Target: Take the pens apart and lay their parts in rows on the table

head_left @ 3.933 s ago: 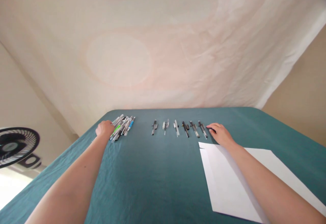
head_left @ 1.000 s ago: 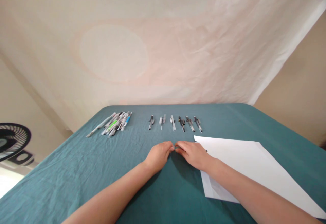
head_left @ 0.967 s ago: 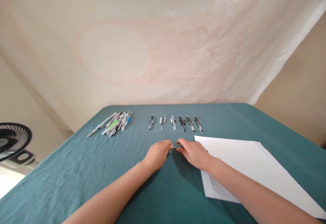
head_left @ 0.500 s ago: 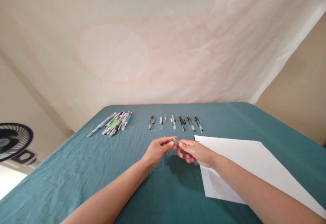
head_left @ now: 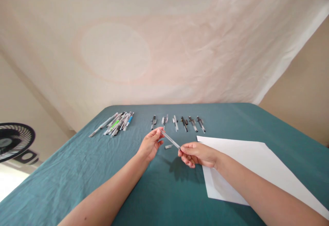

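Head view: translucent rod [head_left: 170, 139] spans left hand [head_left: 151, 143] to right hand [head_left: 199, 153].

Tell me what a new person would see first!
Probably the thin, pale, plastic-looking rod held between the bare left hand and bare right hand, near the middle. Then the heap of slim pens with green and blue patches, back left, and the big white paper sheet, lower right.

Teal-covered table [head_left: 64, 171]: cloth wrinkled along left side, far corners rounded. Behind table: pale, creased sheet [head_left: 180, 48] with faint pink tint. Right of table: plain tan wall [head_left: 308, 78]. Left of table: beige wall [head_left: 23, 92] and round black fan [head_left: 28, 134], cut off by view's edge. Lower left of table: bright white patch [head_left: 10, 183], perhaps lit floor.
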`<state>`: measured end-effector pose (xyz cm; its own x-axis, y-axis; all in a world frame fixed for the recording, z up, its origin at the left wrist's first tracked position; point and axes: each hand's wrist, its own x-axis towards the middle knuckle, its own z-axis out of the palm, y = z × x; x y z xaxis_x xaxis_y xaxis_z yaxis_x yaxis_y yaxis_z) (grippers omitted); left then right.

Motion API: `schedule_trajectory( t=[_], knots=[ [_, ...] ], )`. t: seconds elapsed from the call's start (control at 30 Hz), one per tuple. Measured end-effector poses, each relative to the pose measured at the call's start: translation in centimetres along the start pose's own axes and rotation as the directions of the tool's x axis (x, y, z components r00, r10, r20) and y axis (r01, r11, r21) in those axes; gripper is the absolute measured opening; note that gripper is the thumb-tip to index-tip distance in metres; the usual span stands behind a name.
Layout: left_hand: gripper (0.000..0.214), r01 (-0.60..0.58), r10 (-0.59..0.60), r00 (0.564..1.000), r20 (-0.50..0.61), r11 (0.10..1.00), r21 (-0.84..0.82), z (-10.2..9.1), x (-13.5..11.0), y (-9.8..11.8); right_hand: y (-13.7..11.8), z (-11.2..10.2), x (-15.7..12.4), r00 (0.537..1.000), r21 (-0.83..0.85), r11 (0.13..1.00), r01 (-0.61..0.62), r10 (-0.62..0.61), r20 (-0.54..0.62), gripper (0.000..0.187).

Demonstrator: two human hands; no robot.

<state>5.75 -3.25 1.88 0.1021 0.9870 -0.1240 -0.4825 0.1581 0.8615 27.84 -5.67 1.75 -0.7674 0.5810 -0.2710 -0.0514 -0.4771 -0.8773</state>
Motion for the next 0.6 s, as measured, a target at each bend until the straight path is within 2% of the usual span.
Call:
schedule_trajectory(
  t=[0.17, 0.37, 0.6],
  knots=[
    [0.027, -0.022, 0.021, 0.997, 0.075, 1.0, 0.015, 0.2, -0.2, 0.0, 0.1, -0.3, 0.2, 0.997, -0.012, 1.0, 0.006, -0.007, -0.082, 0.032],
    [0.031, -0.032, 0.012, 0.984, 0.175, 0.993, 0.112, 0.9, -0.8, -0.6, 0.1, -0.4, 0.3, 0.993, -0.069, 0.998, 0.006, -0.014, -0.114, 0.034],
    [0.029, -0.053, 0.035, 0.992, 0.12, 0.987, 0.149, 1.2, -1.1, -1.3, 0.6, -0.4, 0.6, 0.978, -0.239, 0.97, 0.056, -0.101, -0.183, 0.038]
  ],
)
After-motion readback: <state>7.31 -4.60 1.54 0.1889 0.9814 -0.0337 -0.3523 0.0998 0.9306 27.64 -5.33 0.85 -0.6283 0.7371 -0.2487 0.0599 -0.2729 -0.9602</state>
